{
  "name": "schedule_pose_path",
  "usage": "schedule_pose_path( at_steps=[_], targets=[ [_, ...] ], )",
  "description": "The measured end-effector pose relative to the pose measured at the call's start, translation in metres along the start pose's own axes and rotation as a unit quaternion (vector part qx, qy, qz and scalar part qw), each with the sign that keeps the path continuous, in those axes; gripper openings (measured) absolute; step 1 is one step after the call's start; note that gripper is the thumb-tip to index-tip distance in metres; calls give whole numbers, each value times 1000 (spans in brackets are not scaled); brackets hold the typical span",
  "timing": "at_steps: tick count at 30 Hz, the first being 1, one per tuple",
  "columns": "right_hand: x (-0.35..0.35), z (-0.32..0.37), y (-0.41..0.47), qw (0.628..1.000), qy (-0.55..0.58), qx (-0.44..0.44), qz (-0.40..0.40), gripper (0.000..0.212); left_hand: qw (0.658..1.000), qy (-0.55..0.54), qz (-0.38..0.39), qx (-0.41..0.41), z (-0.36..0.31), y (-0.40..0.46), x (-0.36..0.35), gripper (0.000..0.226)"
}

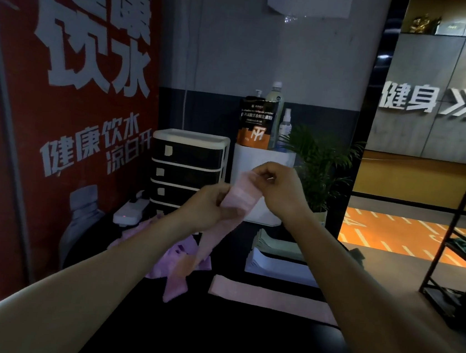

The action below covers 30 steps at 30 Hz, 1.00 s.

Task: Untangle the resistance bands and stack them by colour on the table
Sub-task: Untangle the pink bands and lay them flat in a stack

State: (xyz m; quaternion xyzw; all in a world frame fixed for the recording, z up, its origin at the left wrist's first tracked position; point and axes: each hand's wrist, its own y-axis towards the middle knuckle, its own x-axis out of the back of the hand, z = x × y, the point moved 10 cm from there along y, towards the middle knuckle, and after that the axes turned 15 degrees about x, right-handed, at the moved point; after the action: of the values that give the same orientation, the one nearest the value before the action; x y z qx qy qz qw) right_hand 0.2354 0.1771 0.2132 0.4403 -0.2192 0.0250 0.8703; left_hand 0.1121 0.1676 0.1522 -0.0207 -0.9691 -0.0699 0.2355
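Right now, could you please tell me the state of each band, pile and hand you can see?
Pink band: held up by both hands, lower end hanging over the tangle.
Left hand: grips the band's middle.
Right hand: pinches its upper end.
Purple tangle: heaped, unsorted.
Flat pink band: laid out on the table.
Green stack: piled flat.
White stack: piled flat.

Pink band [237,203] was up, purple tangle [176,254] lay below; pink strip [270,298], pale green stack [279,244], white stack [279,266] showed on black table [221,343].
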Motion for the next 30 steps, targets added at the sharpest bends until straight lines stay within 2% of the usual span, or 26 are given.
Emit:
schedule_pose_path(
  at_steps=[5,7,12,16,23,27,30],
  targets=[
    [46,-57,-23,989,10,-111,-93,8,993,61,95,31,42,6,-38,23],
    [64,-79,-39,981,-5,-153,-118,8,985,137,98,28,58,9,-44,25],
    [95,-129,-91,955,-20,-243,-171,16,967,217,117,62,94,10,-51,13],
    [111,-155,-126,938,-54,-285,-189,22,950,268,131,89,113,8,-54,26],
    [125,-189,-177,915,-68,-345,-200,16,961,224,87,135,133,19,-42,35],
    [128,-201,-198,910,-80,-365,-178,23,973,18,67,222,150,23,-46,25],
    [127,-206,-209,914,-108,-366,-137,23,966,-47,30,251,160,27,-52,18]
  ],
)
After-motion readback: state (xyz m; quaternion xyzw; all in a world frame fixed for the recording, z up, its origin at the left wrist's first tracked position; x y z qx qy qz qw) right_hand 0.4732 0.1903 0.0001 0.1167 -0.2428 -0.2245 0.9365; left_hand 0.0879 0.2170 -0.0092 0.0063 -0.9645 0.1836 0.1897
